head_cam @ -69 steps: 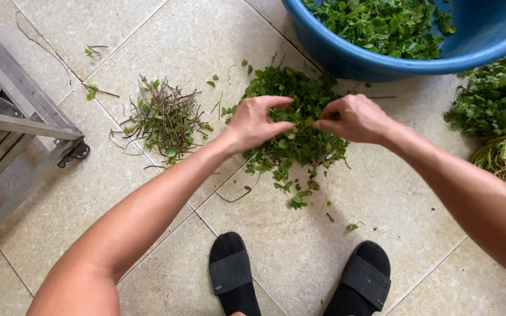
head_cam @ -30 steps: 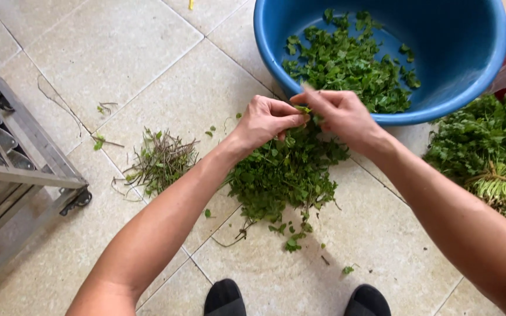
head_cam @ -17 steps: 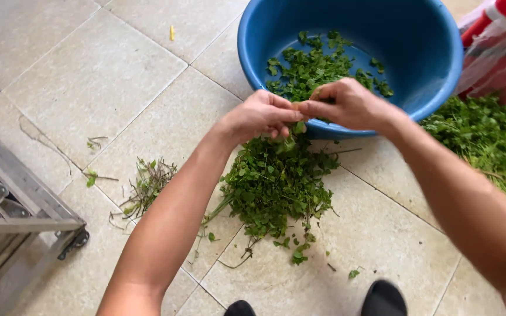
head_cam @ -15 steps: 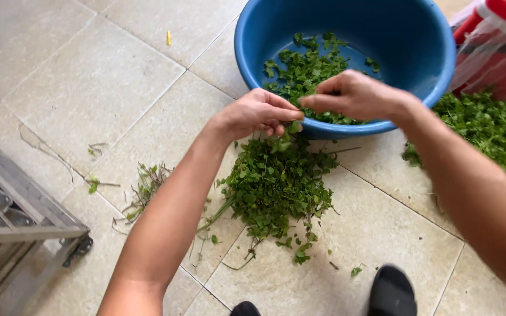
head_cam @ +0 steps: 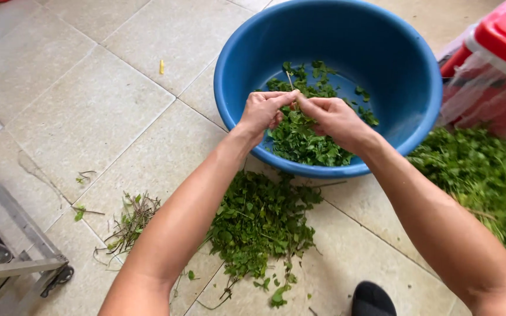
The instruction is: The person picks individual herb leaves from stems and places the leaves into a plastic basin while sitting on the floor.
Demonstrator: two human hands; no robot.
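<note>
My left hand (head_cam: 263,110) and right hand (head_cam: 330,117) pinch one thin sprig (head_cam: 290,82) over the blue basin (head_cam: 247,52); it looks light, limp, best gripped by the stem

A round blue plastic basin (head_cam: 382,70) sits on the pale tiled floor (head_cam: 89,117), with loose green leaves (head_cam: 306,140) inside it and both hands (left hand (head_cam: 263,111), right hand (head_cam: 333,119)) meeting above them. Nearer the person lies a heap of leafy green sprigs (head_cam: 259,225), with a small pile of bare stems (head_cam: 129,221) to its left and a metal wheeled rack (head_cam: 13,251) further left. Right of the basin are a red plastic-wrapped box (head_cam: 499,70) and, in front of it, a larger bed of greens (head_cam: 481,181).
</note>
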